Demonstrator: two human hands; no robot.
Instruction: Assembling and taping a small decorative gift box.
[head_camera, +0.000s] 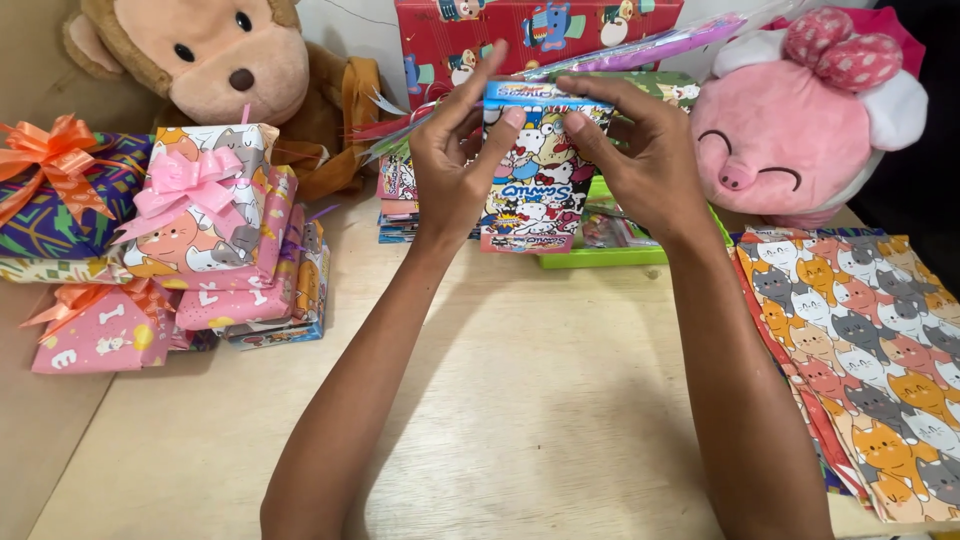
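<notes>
Both hands grip 1 small rectangular box wrapped in white cartoon-printed paper (533, 170), held upright above the pale wooden table (530, 400), its long axis running vertically, top edge toward the camera's far side. The left hand (455, 160) clasps the box's left side, thumb and fingers pinching the blue top flap. The right hand (640, 160) clasps the right side, its fingertips pressing the same top edge; both sit equally near. Left of the box lies a stack of wrapped gifts with pink and orange ribbon bows (200, 230). Right of the box, sheets of cat-patterned wrapping paper (870, 370) lie flat.
</notes>
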